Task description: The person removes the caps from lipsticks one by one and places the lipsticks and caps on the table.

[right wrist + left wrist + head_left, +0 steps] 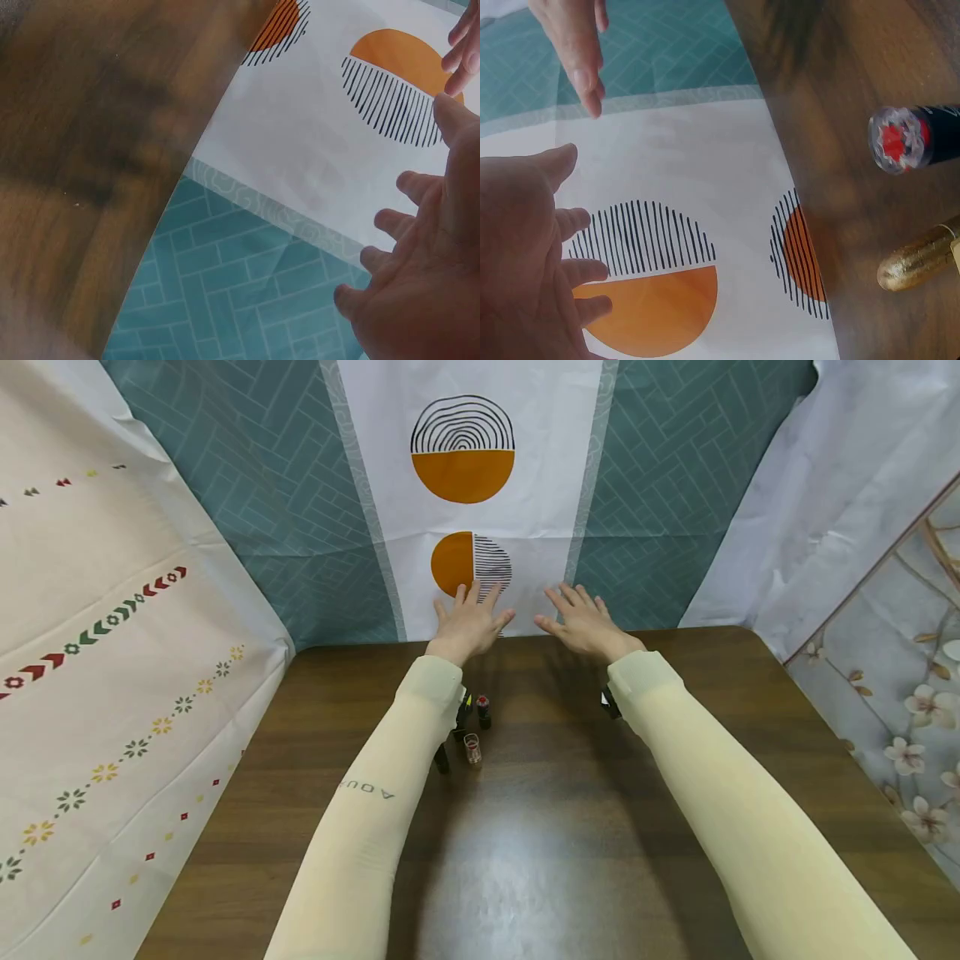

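Both hands are held out above the far edge of the table, fingers straight and spread, holding nothing. My left hand (467,625) is in front of the wall cloth, its palm and fingers also in the left wrist view. To its right, a short gap away, is my right hand (587,625). Beneath the left forearm stands a small dark bottle (483,713) with a clear cap showing red inside. Nearer is a small clear container (472,750) with a reddish tint. A dark object (442,759) is partly hidden by the sleeve. A gold round-ended object (919,262) shows in the left wrist view.
The brown wooden table (525,827) ends at a hanging cloth (540,468) with orange and striped circles. A patterned cream cloth (97,710) borders the left side, a floral one (892,693) the right. A dark device (611,702) sits at the right wrist.
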`<state>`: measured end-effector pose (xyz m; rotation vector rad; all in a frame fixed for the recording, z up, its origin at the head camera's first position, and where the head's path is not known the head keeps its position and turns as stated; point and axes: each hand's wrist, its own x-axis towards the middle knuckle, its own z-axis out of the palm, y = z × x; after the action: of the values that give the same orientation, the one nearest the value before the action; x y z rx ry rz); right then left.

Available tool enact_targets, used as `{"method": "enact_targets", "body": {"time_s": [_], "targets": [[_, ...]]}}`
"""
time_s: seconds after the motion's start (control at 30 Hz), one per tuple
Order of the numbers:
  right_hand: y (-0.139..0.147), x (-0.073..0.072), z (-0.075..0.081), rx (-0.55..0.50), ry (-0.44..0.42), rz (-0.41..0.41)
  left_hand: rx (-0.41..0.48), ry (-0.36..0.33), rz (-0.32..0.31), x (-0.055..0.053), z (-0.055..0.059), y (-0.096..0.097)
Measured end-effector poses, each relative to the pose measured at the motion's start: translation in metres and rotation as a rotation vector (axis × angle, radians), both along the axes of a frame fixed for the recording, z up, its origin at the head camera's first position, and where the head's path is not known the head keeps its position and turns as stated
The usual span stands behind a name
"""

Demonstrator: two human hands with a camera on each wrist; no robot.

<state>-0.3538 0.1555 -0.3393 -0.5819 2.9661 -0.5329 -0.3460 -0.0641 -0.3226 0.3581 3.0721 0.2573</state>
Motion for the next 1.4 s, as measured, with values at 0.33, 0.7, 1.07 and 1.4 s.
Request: {"method": "enact_targets", "body": {"time_s": [0.33,0.7,1.07,1.4], "targets": [[0.000,0.002,-0.003,-0.036,-0.024,0.023,0.047,0.010,-0.012,0.006,0.002,-0.003],[-0.004,0.004,-0.007,-0.092,-0.021,0.067,0.020,-0.028,-0.026,0.007,0.003,-0.006],[-0.006,0.005,-0.017,-0.161,-0.076,0.094,0.065,-0.014,-0.056,0.014,0.009,-0.006],[-0.010,0.008,-0.019,-0.227,-0.117,0.131,0.076,-0.040,-0.059,0.015,0.013,-0.011]]}}
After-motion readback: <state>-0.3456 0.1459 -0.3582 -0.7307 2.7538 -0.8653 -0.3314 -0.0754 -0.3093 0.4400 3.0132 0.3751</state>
